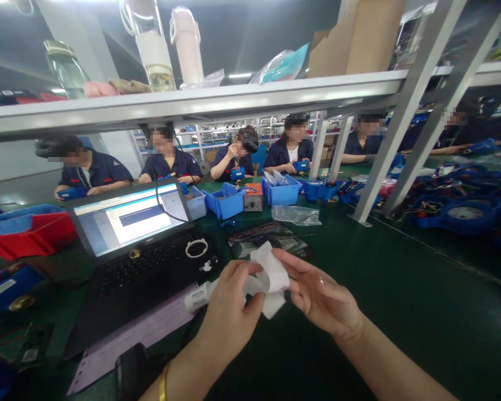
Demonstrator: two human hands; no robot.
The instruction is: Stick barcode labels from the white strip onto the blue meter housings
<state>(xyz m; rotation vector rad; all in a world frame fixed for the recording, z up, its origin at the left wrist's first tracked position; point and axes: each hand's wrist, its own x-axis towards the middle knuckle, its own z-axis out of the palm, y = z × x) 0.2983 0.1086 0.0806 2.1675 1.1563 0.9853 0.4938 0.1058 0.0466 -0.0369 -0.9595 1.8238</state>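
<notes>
Both my hands hold a folded white cloth [271, 277] low in the middle of the view, above the green table [401, 312]. My left hand [229, 312] is closed, pinching the cloth's left side between thumb and fingers. My right hand [321, 298] grips the right side, its fingers partly stretched along the cloth. A small white tube with a label [198, 297] lies on the table just left of my left hand. An open black laptop [137, 245] with a lit screen stands to the left, a white ring [196, 248] resting on its keyboard.
Blue bins [227, 201] and a clear plastic bag [296, 214] sit behind the cloth. Red and blue trays [25, 231] are at far left. A pink paper sheet [137, 334] and a dark phone [131, 370] lie near the front. Several people in dark uniforms work across the table; a shelf [192, 103] carries bottles overhead.
</notes>
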